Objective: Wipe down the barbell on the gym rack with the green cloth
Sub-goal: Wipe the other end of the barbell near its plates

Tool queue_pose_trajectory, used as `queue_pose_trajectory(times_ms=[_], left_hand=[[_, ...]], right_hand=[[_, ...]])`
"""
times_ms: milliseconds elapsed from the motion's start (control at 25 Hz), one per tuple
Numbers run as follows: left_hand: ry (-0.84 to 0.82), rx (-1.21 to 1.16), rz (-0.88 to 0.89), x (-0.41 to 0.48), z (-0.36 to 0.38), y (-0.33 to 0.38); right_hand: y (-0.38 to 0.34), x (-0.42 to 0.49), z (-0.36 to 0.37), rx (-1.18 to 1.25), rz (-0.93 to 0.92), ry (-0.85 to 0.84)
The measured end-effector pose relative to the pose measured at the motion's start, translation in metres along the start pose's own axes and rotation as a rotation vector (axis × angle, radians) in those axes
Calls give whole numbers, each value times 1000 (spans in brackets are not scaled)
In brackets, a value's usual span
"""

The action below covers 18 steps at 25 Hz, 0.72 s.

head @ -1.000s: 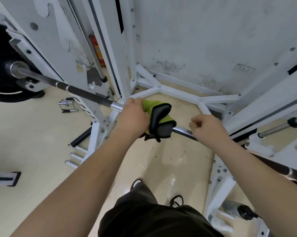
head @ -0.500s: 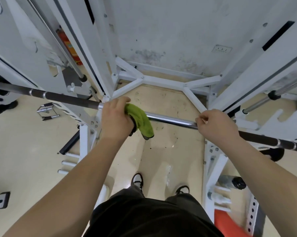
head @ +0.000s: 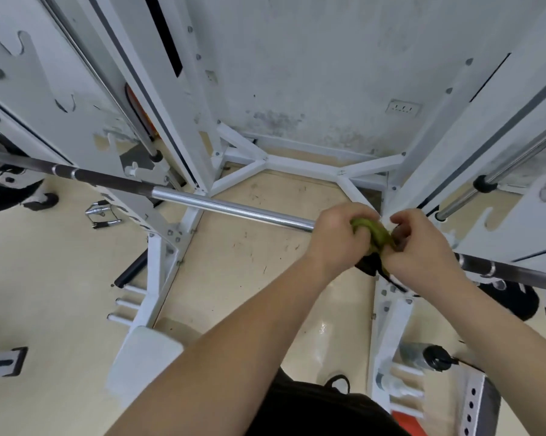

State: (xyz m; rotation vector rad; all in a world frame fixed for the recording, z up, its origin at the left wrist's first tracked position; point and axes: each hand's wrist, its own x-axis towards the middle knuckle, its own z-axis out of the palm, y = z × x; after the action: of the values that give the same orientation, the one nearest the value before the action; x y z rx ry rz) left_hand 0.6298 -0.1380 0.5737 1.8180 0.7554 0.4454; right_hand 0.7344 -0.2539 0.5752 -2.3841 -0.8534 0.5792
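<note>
Found the green cloth (head: 370,234) bunched on the barbell (head: 234,209) toward its right side, just short of the dark knurling there and well along from its place half a second earlier beside the left knurling. Held under the left hand (head: 337,240), fingers curled over it, and pinched now also by the right hand (head: 422,247), gone from its bare grip on the bar to close on the cloth's far edge. Left the chrome middle stretch bare behind, above the beige floor (head: 249,262). Read as one sweep across the centre finished and a regather or hand swap begun; knurled ends by the white rack (head: 183,99) and the black plate (head: 1,199) probably yet to be wiped.
</note>
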Motion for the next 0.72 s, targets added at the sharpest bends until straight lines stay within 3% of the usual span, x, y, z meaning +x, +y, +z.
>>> queue_pose_trajectory(times_ms=[80,200,360,480,520,600,680,720], left_hand=[[94,-177,-123,-9,4,21],[209,-294,-223,-30,10,26],[-46,-444,-374,-47,17,16],[89,-454,-377,-35,18,20],[168,-477,-365,-26,15,22],[283,-427,-279,-5,5,30],[253,-148,-150,14,4,37],[160,35,-87,21,12,37]], right_hand=[[5,-2,-13,166,13,-105],[8,-3,-30,336,26,-89],[11,-6,-45,590,82,-203],[20,-5,-55,777,195,-143],[27,-2,-61,750,229,-48],[48,5,-73,419,197,131],[66,5,-83,16,130,137],[74,4,-87,-170,113,86]])
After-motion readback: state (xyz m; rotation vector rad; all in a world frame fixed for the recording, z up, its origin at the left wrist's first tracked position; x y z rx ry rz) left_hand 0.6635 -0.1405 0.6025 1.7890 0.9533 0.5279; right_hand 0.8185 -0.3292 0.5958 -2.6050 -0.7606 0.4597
